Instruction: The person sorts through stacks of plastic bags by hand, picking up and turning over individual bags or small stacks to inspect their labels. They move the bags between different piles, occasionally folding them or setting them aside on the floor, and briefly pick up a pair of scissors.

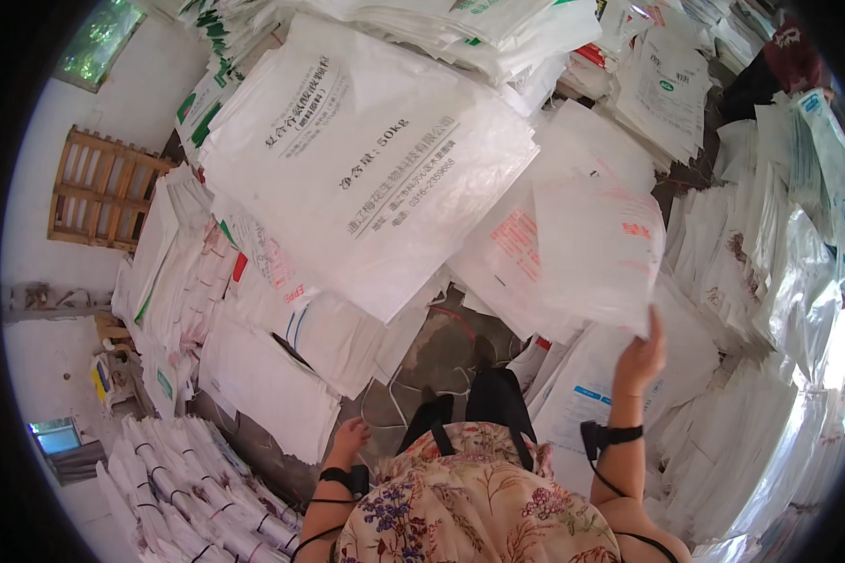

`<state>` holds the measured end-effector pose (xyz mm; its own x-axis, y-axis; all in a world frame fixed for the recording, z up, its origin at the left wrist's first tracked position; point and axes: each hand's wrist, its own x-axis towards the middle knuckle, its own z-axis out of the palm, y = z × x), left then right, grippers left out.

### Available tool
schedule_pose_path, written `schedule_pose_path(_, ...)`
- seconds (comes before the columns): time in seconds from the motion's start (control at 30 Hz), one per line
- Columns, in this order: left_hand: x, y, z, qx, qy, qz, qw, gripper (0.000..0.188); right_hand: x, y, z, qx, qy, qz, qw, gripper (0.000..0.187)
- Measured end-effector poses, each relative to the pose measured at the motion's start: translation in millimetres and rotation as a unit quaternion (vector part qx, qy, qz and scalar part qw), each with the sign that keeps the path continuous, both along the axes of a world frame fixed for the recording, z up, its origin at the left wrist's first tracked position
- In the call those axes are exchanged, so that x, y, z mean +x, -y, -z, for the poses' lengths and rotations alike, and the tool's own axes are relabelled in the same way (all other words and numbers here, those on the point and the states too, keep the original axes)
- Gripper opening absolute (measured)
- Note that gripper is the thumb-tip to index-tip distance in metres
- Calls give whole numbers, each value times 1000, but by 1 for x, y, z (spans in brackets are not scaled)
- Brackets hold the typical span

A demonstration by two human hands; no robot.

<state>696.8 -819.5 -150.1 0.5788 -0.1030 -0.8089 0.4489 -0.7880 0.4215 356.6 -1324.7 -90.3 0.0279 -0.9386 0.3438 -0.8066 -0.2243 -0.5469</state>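
My right hand (pixel 641 359) reaches forward on the right, its fingers closed on the near corner of a white woven sack with red print (pixel 599 249). That sack lies over another white sack with red print (pixel 507 246). My left hand (pixel 349 439) is low by my left side, its fingers loosely apart and nothing in them. Just left of it lies a pile of white sacks (pixel 268 385). Ahead of me, a large flat white sack with black print (pixel 376 164) tops a stack, out of reach of both hands as they are now.
Bundles of tied sacks (pixel 202 497) stand at the lower left. Tall sack stacks (pixel 760 281) line the right side. A wooden pallet (pixel 103 188) leans against the left wall. Dark stone floor (pixel 441 352) shows before my legs. A person in dark red (pixel 787 61) is at the far right.
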Motion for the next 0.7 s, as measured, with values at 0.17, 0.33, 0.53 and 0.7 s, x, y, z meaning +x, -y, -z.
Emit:
schedule_pose_path(0.17,-6,8,-11,13,36,59,998,42,30,-38,125,180,-56,-179,966,62)
schedule_pose_path(0.33,-28,18,-24,-4,55,87,995,39,83,-44,201,295,-140,-302,896,54)
schedule_pose_path(0.53,-71,-5,-29,2,70,57,996,39,150,-70,237,473,-230,-492,694,42)
schedule_pose_path(0.7,-137,-59,-24,26,90,-27,995,38,152,-134,252,409,-79,-566,711,28)
